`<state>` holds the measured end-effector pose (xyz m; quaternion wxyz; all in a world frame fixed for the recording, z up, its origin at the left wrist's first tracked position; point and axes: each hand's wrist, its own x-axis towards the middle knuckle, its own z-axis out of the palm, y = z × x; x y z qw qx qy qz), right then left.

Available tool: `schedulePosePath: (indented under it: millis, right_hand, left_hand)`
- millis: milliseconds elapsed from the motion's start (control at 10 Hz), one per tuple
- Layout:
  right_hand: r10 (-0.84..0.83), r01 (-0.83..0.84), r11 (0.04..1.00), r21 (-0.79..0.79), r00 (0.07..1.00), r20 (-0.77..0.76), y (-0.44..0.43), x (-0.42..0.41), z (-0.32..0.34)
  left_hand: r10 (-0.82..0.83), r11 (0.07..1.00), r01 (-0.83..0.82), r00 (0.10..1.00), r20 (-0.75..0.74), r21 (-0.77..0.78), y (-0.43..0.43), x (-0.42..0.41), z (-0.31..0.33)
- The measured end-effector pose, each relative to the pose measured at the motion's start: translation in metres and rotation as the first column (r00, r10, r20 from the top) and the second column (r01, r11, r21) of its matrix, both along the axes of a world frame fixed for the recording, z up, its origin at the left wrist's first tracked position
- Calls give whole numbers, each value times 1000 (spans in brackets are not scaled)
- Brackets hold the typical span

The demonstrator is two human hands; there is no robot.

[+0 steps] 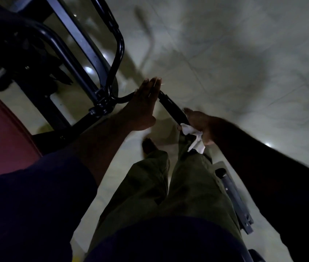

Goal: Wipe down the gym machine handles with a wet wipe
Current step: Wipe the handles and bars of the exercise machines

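While the right hand (200, 125) curls around the wet wipe (192, 136), bunching the white sheet against the near end of the black handle (172, 108), the rest of that grip lies bare. A loose tail of the wipe hangs below the fist. From the hold, the handle's long axis runs diagonally up and to the left, away from the person, toward the bent tube where it joins the machine frame (102, 103). So the unwiped length lies ahead of the right hand, and the stroke looks likely to be a slide along that line.

At the far end the left hand (146, 104) is flat, fingers straight and together, pressed against the bar just where the handle meets the frame; it appears to steady the bar and holds nothing. The right hand is the one on the work, with the left at the stroke's far limit.

Beyond the frame's left edge sits a red seat pad (0, 133). No brand, label or writing can be read; the view is dim and blurred.
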<state>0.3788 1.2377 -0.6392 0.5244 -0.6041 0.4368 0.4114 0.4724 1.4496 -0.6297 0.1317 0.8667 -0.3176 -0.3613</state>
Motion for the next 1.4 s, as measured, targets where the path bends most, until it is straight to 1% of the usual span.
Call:
schedulePosePath:
  millis: [100,200,300,400,500,600,700,800,900,1000,1100,1200,1300,1400]
  right_hand:
    - [184,-184,982,34,983,12,-3,0,6]
    - [166,-148,976,-157,980,109,-12,-5,7]
    - [-550,509,831,225,812,197,-24,-35,-2]
    - [-795,639,550,537,598,102,-1,-65,-12]
    - [-823,644,522,560,552,132,35,-66,4]
    - [-890,743,437,506,439,123,57,-60,18]
    - [-850,822,526,218,499,170,60,-59,32]
    - [-634,677,736,-7,693,344,63,-56,37]
    - [-78,348,822,-451,853,516,76,-59,26]
    - [68,277,787,-551,849,524,63,-61,24]
    - [-3,290,805,-518,874,485,40,-61,27]
    - [-242,433,845,-314,833,498,15,-56,30]
    - [-566,600,796,76,694,445,9,-40,32]
    - [-149,253,952,-171,874,462,39,-35,17]
  left_hand:
    - [26,1000,-26,999,-34,1,-1,7,7]
    - [0,1000,0,1000,-20,-2,-2,4,9]
    - [7,1000,-8,1000,-29,-27,0,5,10]
    - [4,999,-5,1000,-24,-47,2,3,6]
    - [-4,1000,4,1000,-25,-25,3,3,2]
    - [-34,999,34,999,-9,-37,5,7,0]
    - [-70,997,71,997,13,-28,5,9,0]
    - [-59,998,59,998,11,-31,5,7,0]
    - [-55,998,55,998,2,-7,5,7,-3]
    - [-91,995,92,996,26,-30,6,9,-3]
    - [-79,996,80,997,19,-38,4,9,5]
    - [-32,999,31,999,-24,-23,3,8,7]
    - [4,1000,-6,998,-56,-28,2,6,6]
    - [-15,997,12,999,-47,-71,6,4,2]
